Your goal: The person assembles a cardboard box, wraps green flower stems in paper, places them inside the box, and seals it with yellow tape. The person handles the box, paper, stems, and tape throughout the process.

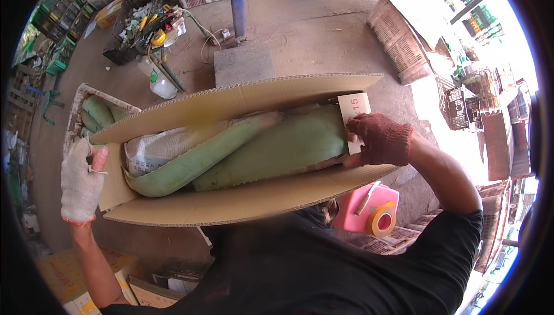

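Note:
A long cardboard box [242,213] lies before me with its long flaps raised. Inside it are thick green aloe vera leaves [281,146] with toothed edges, beside a sheet of printed newspaper [162,148]. My left hand [82,181], in a whitish knitted glove with the thumb tip bare, is at the box's left end flap. My right hand [378,139], in a dark red knitted glove with bare fingertips, grips the right end flap [355,101], which bears red print. More aloe leaves [97,111] lie in a dirty crate behind the left end.
A pink stool [346,211] near my right side holds a knife [367,198] and a roll of yellow tape [381,221]. A plastic bottle [162,85], a blue post [237,10] and a black crate [114,49] stand beyond the box. Plastic crates [396,40] are at the right.

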Demonstrator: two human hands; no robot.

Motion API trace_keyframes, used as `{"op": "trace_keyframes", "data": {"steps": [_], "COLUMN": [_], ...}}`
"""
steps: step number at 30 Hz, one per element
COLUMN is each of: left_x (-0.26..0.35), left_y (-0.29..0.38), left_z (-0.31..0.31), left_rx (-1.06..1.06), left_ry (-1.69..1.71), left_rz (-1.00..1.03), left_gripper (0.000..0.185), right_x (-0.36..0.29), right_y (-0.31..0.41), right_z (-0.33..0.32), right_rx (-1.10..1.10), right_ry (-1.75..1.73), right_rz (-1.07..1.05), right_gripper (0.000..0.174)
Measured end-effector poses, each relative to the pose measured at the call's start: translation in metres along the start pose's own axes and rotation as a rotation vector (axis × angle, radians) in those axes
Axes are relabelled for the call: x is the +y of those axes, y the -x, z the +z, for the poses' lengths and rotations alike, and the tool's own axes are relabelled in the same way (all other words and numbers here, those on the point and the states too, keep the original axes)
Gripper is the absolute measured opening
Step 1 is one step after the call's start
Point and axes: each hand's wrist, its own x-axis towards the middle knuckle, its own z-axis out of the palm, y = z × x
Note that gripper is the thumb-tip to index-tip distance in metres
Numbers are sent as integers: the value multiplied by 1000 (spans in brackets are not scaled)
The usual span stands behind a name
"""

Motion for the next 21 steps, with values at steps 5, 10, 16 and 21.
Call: {"op": "trace_keyframes", "data": {"steps": [5,10,16,21], "left_x": [-71,-101,-76,-34], "left_y": [42,52,36,35], "left_z": [19,43,57,28], "left_rx": [-254,88,-330,-884], "left_ry": [119,549,499,96], "left_rz": [399,246,52,348], "left_gripper": [69,59,44,66], "right_x": [-3,-18,-12,-12], "right_y": [8,13,5,5], "right_z": [-2,4,10,8], "right_rx": [-200,-315,-303,-328], "right_ry": [140,193,197,172], "right_rz": [-184,-257,-193,-208], "right_gripper": [82,62,47,58]}}
